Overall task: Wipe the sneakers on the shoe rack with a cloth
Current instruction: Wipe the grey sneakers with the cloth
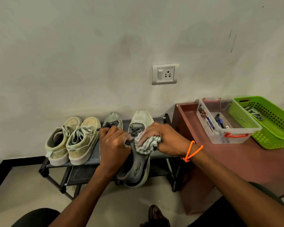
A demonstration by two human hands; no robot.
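Left hand [114, 143] grips grey sneaker [136, 167] collar; right hand [161, 136] clenches bunched cloth [147, 145] against its tongue. Heel overhangs shoe rack [82, 161] front edge. Side lettering unreadable. Beige pair [72, 141] sits left.

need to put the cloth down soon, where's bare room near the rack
The red-brown wooden table is bare in front of the clear plastic box and green plastic basket. The black shoe rack top is crowded: beige sneakers, grey sneakers, both hands.
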